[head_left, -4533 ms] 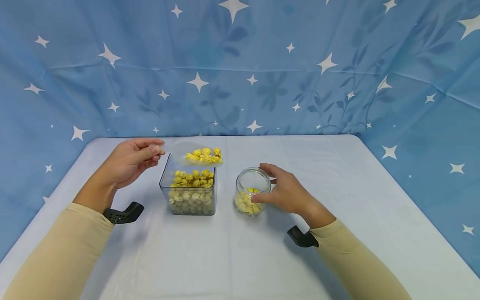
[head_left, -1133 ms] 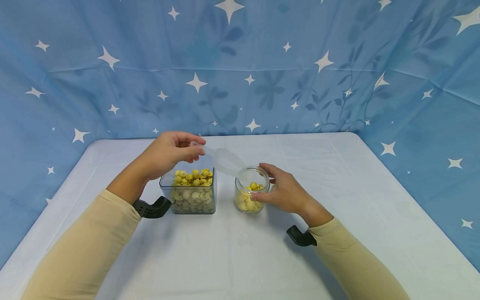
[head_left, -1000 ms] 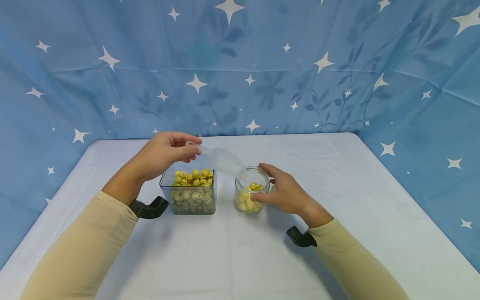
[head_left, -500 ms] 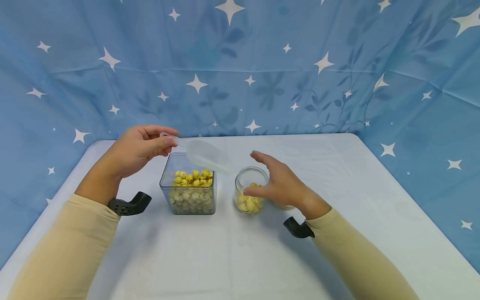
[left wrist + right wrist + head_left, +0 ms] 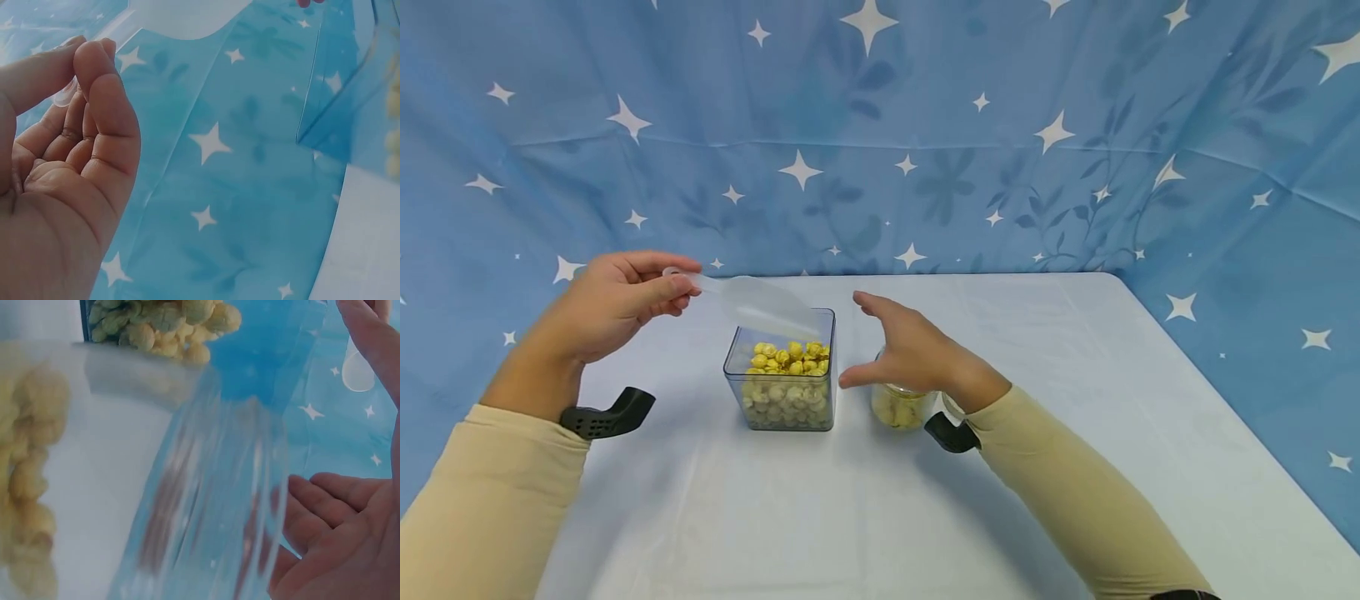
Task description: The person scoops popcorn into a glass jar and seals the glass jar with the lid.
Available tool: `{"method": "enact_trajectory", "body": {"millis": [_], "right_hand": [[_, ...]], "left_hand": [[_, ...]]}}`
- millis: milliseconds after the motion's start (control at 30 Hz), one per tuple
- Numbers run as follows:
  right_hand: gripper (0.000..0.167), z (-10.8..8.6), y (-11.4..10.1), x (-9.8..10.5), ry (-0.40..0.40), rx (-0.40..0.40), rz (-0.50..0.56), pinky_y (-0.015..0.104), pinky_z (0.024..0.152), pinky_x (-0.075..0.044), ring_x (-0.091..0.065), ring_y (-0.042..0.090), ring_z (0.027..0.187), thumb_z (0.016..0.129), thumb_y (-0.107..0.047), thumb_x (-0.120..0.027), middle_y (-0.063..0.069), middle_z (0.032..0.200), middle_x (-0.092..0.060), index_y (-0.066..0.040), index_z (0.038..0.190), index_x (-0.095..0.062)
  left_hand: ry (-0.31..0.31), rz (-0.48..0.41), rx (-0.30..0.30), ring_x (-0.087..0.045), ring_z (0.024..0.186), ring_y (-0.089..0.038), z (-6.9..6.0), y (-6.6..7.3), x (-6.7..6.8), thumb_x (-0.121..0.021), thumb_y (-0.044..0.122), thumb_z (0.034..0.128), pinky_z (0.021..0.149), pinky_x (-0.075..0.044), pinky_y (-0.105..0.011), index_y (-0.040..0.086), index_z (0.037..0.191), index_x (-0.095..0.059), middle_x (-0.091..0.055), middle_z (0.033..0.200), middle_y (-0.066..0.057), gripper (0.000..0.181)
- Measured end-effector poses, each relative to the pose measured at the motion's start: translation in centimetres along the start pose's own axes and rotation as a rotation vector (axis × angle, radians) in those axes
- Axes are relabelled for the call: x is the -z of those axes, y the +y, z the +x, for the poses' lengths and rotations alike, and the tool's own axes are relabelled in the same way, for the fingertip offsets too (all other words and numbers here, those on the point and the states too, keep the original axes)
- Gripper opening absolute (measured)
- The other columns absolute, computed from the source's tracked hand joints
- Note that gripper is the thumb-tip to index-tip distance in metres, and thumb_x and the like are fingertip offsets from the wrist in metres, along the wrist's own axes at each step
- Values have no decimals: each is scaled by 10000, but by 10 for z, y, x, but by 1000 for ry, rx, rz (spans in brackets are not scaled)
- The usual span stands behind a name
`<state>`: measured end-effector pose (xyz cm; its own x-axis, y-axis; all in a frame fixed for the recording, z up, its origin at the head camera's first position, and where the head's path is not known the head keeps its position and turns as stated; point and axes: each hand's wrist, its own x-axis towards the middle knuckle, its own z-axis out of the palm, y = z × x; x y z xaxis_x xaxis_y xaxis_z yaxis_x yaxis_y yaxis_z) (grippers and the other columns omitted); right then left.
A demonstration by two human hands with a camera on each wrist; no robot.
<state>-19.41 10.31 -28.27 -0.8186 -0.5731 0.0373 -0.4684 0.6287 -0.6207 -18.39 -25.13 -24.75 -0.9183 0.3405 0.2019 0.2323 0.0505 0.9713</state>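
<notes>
My left hand pinches the handle of a translucent white scoop between thumb and fingers. In the left wrist view the scoop's handle runs up from the fingertips. The scoop's bowl hangs over the back of a clear square box, and I see nothing in it. Yellow popcorn partly fills the box. My right hand, fingers spread and holding nothing, hovers between the box and a round glass jar. This hand hides most of the jar's mouth; popcorn shows inside the jar in the right wrist view.
Beside the jar, a pale round-edged object is mostly hidden behind my right wrist. A white cloth covers the table. Behind it hangs a blue curtain with white stars.
The scoop carried popcorn, tipped over the jar, then moved back left over the box with my left hand. My right hand has let go of the jar and moved left.
</notes>
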Motion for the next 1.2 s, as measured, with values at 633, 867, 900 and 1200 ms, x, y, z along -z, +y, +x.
{"method": "enact_trajectory", "body": {"millis": [633,867,900,1200], "right_hand": [[1094,28,-7,-12,-139,2,20,405,1157,-282,-267,195,1474,800,-469,-835,39,1633,-247,-96,1604,-195],[1071,28,-7,-13,-130,7,12,402,1152,-294,-295,201,1462,805,-462,-833,57,1621,-275,-75,1595,-222],[1071,28,-7,-14,-129,7,12,403,1152,-293,-296,203,1462,806,-459,-833,60,1621,-275,-72,1595,-221],[1061,27,-7,-15,-124,2,35,403,1149,-300,-299,199,1462,810,-437,-837,59,1622,-274,-75,1595,-221]], "left_hand": [[-1,573,198,-607,881,-191,-3,15,19,-639,223,1007,789,-468,-183,77,1270,-655,-682,959,37,301],[-10,699,256,-598,923,-242,4,23,4,-652,304,996,822,-473,-321,46,1303,-643,-657,965,-35,401],[-10,707,257,-599,928,-247,4,24,2,-653,304,996,829,-475,-342,47,1300,-646,-656,972,-37,399],[-64,759,251,-576,911,-222,8,27,-4,-647,293,990,760,-462,-323,76,1260,-680,-624,924,-43,347]]}}
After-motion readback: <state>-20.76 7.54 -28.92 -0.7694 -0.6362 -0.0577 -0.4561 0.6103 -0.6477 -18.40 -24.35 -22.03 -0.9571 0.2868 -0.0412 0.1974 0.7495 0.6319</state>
